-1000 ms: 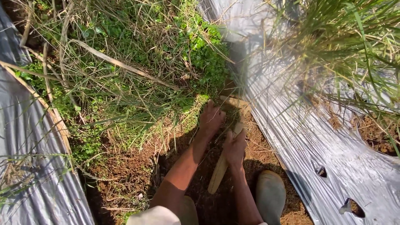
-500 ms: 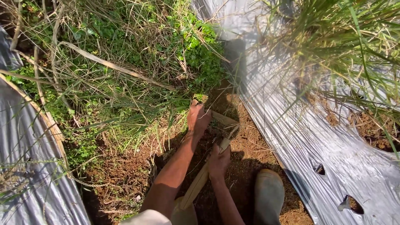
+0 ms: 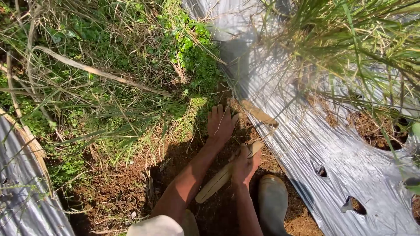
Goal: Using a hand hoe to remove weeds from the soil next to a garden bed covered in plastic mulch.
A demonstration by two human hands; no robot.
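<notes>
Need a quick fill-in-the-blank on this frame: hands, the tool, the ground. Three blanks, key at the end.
1. The right hand grips the pale wooden ____ of a hand tool.
2. The left hand lies flat, fingers spread, on the reddish-brown ____.
3. The grey-green rubber boot stands on bare soil beside the silver ____ sheet with holes in it.

Missing words: handle; soil; plastic
</notes>
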